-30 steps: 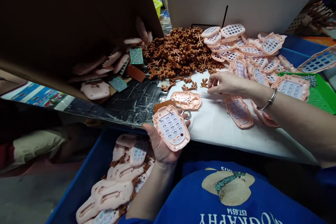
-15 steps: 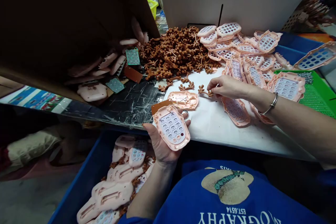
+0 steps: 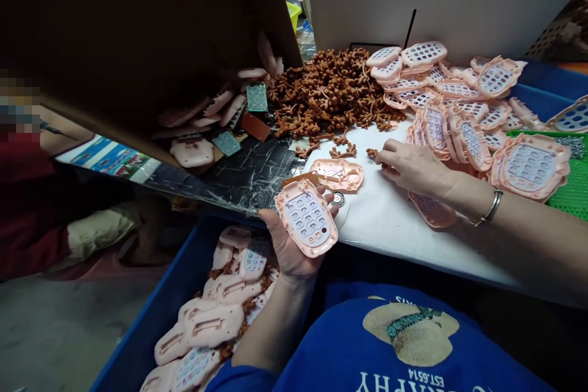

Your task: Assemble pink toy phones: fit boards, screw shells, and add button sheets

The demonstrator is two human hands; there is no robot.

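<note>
My left hand (image 3: 294,251) holds a pink plastic shell half (image 3: 287,214) with a pale keypad (image 3: 307,217) seated in it, inner side facing up. Behind it an orange-brown board (image 3: 298,180) pokes out, and a small round speaker (image 3: 338,198) shows beside the fingertips. Just beyond lies another pink shell half (image 3: 351,177) with thin wires in it. Over the white tabletop, the fingers of my right hand (image 3: 408,165) are closed on a brown antler-shaped piece (image 3: 372,152), most of it hidden by them. Two more brown antler pieces (image 3: 343,152) lie nearby.
A heap of brown antler pieces (image 3: 335,89) sits at the back, beside piled pink shells (image 3: 422,82). On the left, a carton (image 3: 138,30) holds shells and boards. A blue bin (image 3: 151,312) of assembled shells stands below. A person's sleeve (image 3: 27,208) is at far left.
The view has swung left, so the scene sits farther right. My right fingers have closed over the brown antler piece. My left hand still holds the shell half.
</note>
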